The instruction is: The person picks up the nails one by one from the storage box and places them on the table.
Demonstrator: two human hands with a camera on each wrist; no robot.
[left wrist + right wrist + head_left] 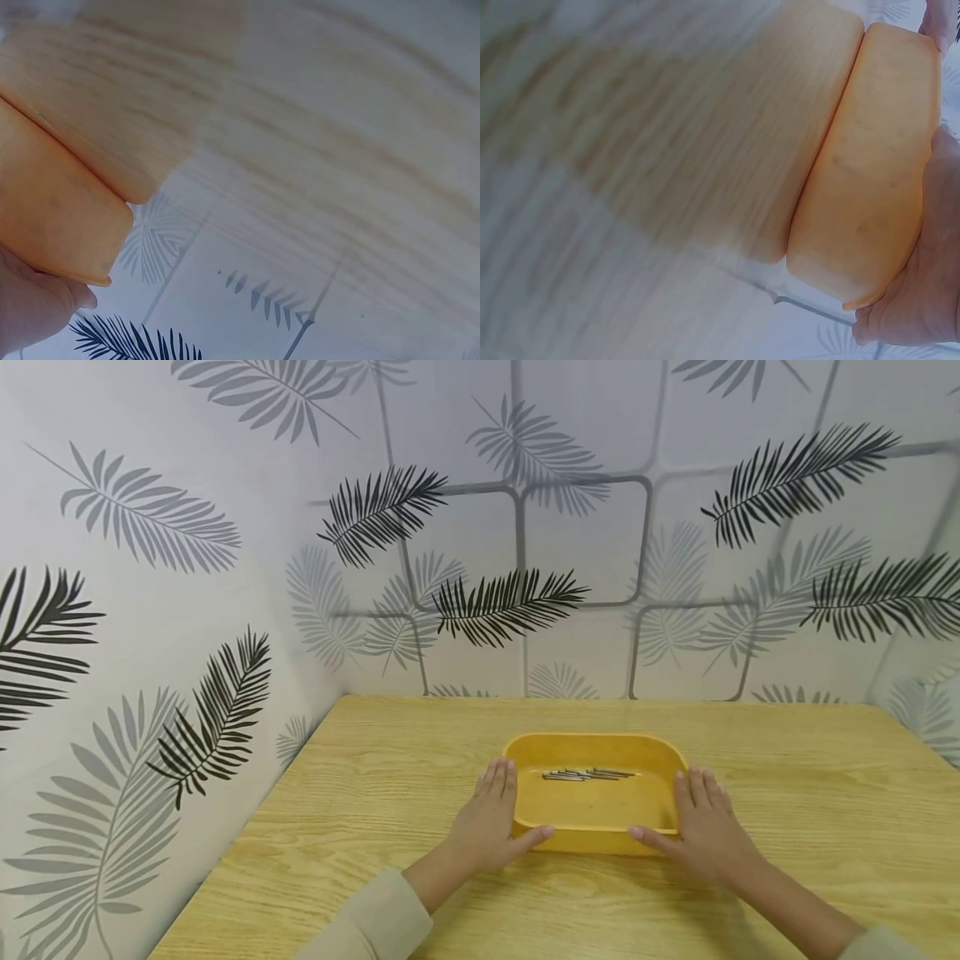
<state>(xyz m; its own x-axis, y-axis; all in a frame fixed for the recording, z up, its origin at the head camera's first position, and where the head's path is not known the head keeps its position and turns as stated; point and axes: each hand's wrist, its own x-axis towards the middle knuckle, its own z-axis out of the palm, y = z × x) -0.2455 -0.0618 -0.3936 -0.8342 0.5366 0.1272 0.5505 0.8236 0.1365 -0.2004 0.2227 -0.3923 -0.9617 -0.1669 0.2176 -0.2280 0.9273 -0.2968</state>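
yellow tray [596,839] on table [360,793], left hand [487,818] and right hand [705,827] flat-fingered against sides.

head view looks down from above the table [390,760]; both wrist views sit close, sharing the yellow tray [592,747] wall

A light wooden table [360,793] with a pronounced grain fills the lower part of the head view and meets the walls at its far and left edges. The wall [225,485] is pale grey, printed with black and grey palm fronds and rounded grey square outlines.
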